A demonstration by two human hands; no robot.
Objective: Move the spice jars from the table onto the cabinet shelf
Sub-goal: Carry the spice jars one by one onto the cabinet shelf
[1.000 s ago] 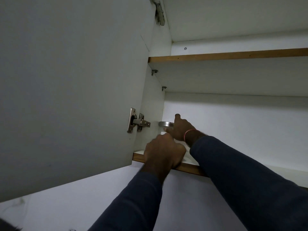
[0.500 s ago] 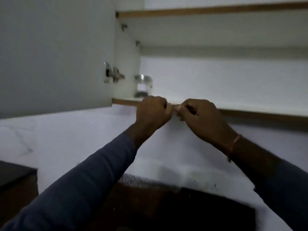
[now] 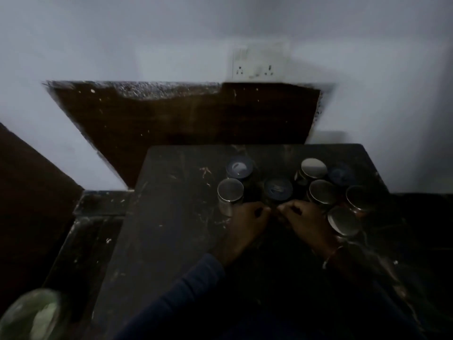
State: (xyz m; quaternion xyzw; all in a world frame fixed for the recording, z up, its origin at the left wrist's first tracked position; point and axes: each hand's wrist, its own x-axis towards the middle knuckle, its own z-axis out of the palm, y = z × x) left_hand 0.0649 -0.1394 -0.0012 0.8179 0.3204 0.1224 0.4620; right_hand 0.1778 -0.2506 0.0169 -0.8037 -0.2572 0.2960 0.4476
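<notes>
Several spice jars stand on the dark table [image 3: 171,229]. Some have silver lids, like the one at the left [image 3: 230,192] and one at the right front [image 3: 342,220]; others have blue lids, like the middle one [image 3: 278,188]. My left hand [image 3: 247,223] and my right hand [image 3: 304,222] hover close together just in front of the jars, fingers curled, fingertips nearly meeting. Neither hand holds a jar. The cabinet shelf is out of view.
A white wall with a socket plate [image 3: 257,62] rises behind the table. A dark brown panel [image 3: 183,114] sits below it. A greenish glass object [image 3: 31,315] shows at the bottom left corner. The scene is dim and blurred.
My view has swung down from the cabinet to the table. Both hands have dropped from the shelf edge to just in front of the jars, still close together.
</notes>
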